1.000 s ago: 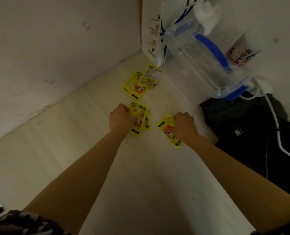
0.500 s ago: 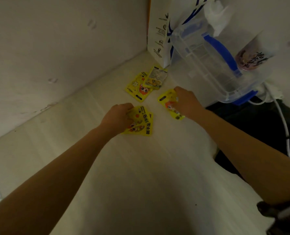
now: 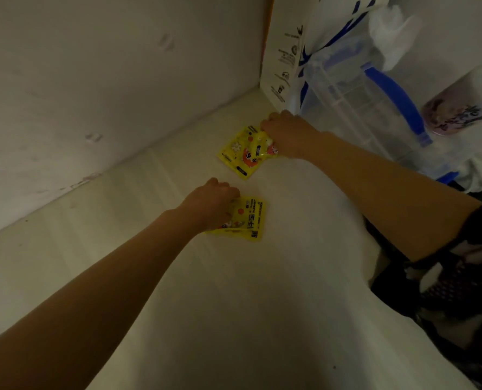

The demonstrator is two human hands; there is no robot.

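Yellow printed packets lie on a pale wooden floor. My left hand [image 3: 211, 203] is curled over the near stack of yellow packets [image 3: 250, 218] and grips its left edge. Further away, my right hand [image 3: 286, 133] holds a yellow packet against the far pile of yellow packets [image 3: 241, 153] near the wall corner. The fingertips of both hands are hidden under the knuckles.
A white wall [image 3: 107, 80] runs along the left. A white carton [image 3: 283, 49] and a clear plastic box with a blue handle [image 3: 374, 94] stand in the corner behind my right hand. Dark bags and cables [image 3: 459, 277] lie at the right.
My right hand has carried its yellow packet away from me, from beside the near stack to the far pile. My left hand stays on the near stack.
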